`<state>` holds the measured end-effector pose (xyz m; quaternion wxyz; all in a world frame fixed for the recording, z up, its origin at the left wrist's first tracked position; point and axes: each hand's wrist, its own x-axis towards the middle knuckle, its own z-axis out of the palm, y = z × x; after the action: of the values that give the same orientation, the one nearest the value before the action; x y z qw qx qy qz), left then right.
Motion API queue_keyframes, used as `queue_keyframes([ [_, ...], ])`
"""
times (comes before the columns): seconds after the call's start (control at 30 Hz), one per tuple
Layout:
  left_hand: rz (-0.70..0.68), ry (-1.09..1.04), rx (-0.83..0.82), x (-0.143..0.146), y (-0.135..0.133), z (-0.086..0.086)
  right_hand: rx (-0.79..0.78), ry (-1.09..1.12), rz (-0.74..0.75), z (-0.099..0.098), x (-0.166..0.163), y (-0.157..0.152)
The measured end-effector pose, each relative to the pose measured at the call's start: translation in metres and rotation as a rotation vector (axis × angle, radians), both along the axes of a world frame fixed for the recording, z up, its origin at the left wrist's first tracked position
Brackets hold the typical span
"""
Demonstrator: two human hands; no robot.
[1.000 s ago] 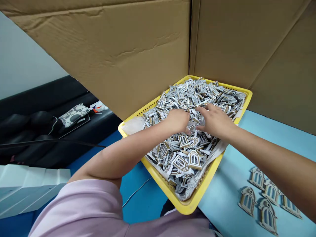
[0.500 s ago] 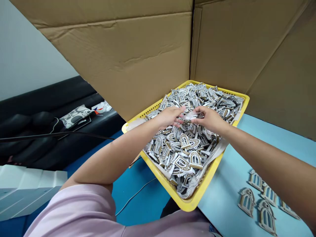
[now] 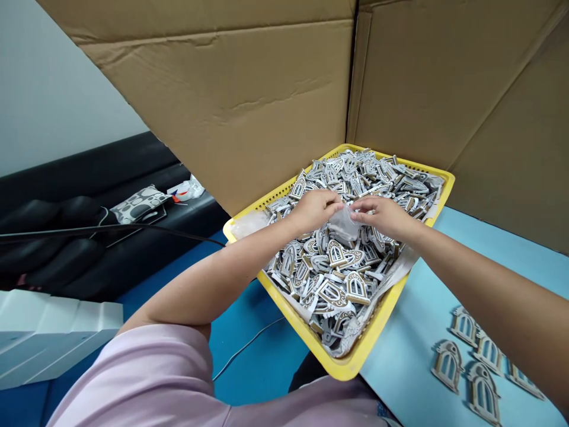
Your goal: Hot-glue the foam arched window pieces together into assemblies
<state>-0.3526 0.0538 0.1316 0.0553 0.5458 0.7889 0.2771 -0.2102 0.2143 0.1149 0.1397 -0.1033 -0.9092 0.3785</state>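
Observation:
A small clear plastic bag (image 3: 344, 225) hangs between my hands above the heaped pieces. My left hand (image 3: 316, 210) pinches its upper left edge, and the fingertips of my right hand (image 3: 377, 214) grip the upper right edge. Below lies a yellow basket (image 3: 342, 369) filled with small arched window-shaped pieces (image 3: 336, 253), white and grey with brown scrollwork. Whether anything is inside the bag I cannot tell. More clear plastic (image 3: 249, 224) rests at the basket's left corner, partly behind my left forearm.
Tall cardboard panels (image 3: 222, 107) stand behind the basket. Several larger arched window pieces (image 3: 483, 391) lie on the light blue table (image 3: 413, 344) at right. On the left are a black sofa (image 3: 80, 157), a patterned pouch (image 3: 140, 203), a cable (image 3: 111, 228) and white boxes (image 3: 57, 332).
The plastic bag has come down and hangs more spread out between my hands. My left fingers, spread earlier, have closed on its edge. The view has shifted slightly.

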Motion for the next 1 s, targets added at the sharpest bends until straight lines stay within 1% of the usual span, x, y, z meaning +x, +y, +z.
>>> queue_keyframes([
  [0.07,0.025,0.114,0.028,-0.008,-0.005,0.017,-0.015,0.043,-0.067,0.008,0.002,-0.002],
  [0.13,0.107,0.259,-0.013,-0.026,-0.017,0.034,-0.023,0.084,-0.161,0.017,0.006,-0.003],
  [0.17,0.169,0.499,-0.197,-0.036,-0.026,0.041,-0.021,0.093,-0.198,0.021,0.008,-0.002],
  [0.23,0.247,0.580,-0.343,-0.058,-0.048,0.049,-0.003,0.093,-0.245,0.023,0.013,0.002],
  [0.27,0.269,0.598,-0.415,-0.067,-0.059,0.049,0.012,0.090,-0.261,0.023,0.016,0.005],
  [0.33,0.282,0.573,-0.550,-0.081,-0.081,0.044,0.038,0.080,-0.285,0.018,0.019,0.010],
  [0.43,0.271,0.499,-0.735,-0.093,-0.103,0.022,0.065,0.066,-0.297,0.010,0.019,0.013],
  [0.53,0.287,0.417,-0.880,-0.098,-0.115,-0.005,0.093,0.058,-0.265,0.006,0.018,0.011],
  [0.63,0.305,0.357,-0.963,-0.100,-0.120,-0.027,0.125,0.044,-0.223,0.006,0.019,0.009],
  [0.73,0.296,0.325,-0.978,-0.098,-0.122,-0.041,0.172,0.013,-0.230,0.004,0.021,0.010],
  [0.83,0.293,0.322,-0.937,-0.095,-0.123,-0.047,0.247,-0.071,-0.262,-0.001,0.023,0.015],
  [0.9,0.309,0.336,-0.890,-0.094,-0.124,-0.046,0.303,-0.159,-0.284,-0.005,0.024,0.020],
  [1.0,0.340,0.384,-0.807,-0.095,-0.126,-0.038,0.382,-0.303,-0.285,-0.006,0.026,0.025],
])
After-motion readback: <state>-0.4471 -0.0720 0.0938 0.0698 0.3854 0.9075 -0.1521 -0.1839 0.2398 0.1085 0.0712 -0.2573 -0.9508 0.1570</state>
